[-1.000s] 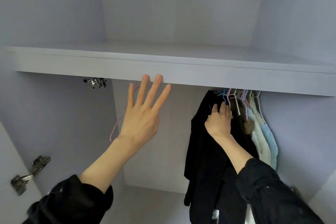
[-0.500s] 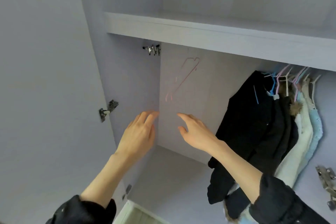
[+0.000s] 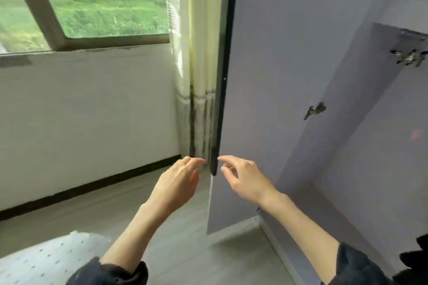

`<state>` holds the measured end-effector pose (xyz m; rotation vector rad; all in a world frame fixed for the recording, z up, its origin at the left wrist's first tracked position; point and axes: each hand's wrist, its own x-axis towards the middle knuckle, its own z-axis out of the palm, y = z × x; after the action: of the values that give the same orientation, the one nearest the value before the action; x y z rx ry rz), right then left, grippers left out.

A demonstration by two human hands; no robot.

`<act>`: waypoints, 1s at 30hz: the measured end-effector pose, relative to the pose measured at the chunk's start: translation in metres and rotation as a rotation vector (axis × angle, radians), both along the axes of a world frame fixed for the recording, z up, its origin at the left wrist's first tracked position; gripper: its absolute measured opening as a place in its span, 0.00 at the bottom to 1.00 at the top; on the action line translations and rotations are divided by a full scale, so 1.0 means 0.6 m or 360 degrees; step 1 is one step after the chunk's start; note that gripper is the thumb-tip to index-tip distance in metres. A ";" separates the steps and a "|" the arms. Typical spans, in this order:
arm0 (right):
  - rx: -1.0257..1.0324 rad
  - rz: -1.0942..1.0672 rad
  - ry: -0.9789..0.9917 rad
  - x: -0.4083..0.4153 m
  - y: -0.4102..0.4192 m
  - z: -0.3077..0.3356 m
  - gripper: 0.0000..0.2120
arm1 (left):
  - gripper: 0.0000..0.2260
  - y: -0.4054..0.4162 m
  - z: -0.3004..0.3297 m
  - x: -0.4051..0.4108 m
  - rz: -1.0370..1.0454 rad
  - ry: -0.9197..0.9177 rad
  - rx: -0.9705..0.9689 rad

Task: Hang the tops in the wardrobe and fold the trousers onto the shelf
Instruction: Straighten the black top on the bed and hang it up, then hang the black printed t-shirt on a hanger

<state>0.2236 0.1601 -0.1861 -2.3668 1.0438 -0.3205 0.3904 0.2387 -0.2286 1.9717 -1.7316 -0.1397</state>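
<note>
Both hands were out front, holding nothing: left hand (image 3: 178, 183) and right hand (image 3: 245, 179) had fingers loosely apart, either side of the open wardrobe door (image 3: 273, 76) edge. Shelf (image 3: 403, 15) sat upper right. No tops or trousers in view. Window (image 3: 92, 0) beyond.

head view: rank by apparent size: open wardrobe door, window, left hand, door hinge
1. Open wardrobe door, largest.
2. Window, cut off by the frame, so only its visible part counts.
3. Left hand; nearness to the camera inflates it.
4. Door hinge, smallest.
</note>
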 end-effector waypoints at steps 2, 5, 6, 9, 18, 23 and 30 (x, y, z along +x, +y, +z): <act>0.0044 0.0172 0.0000 0.099 0.018 -0.010 0.15 | 0.15 0.051 -0.013 0.082 0.0223 0.0036 0.0022; 0.0123 0.0406 -0.0047 0.230 0.028 -0.021 0.15 | 0.16 0.105 -0.023 0.184 0.0516 0.0080 0.0059; 0.0148 0.0455 -0.0050 0.271 0.028 -0.025 0.14 | 0.16 0.118 -0.026 0.216 0.0592 0.0105 0.0055; 0.0184 0.0676 -0.0072 0.404 0.020 -0.026 0.14 | 0.15 0.146 -0.027 0.315 0.0872 0.0126 0.0075; 0.0188 0.1358 -0.0094 0.823 -0.003 -0.007 0.14 | 0.14 0.176 0.005 0.594 0.1656 0.0210 -0.0081; 0.0178 0.1655 -0.0029 0.982 0.017 -0.012 0.14 | 0.14 0.218 -0.008 0.692 0.2003 0.0246 -0.0070; 0.0144 0.2062 0.0014 1.228 0.115 -0.022 0.14 | 0.14 0.302 -0.031 0.863 0.2416 0.0275 -0.0094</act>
<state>0.9602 0.2289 -0.1995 -2.4203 -0.5650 0.2232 0.9082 0.4197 -0.2469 2.5394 0.1524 0.2613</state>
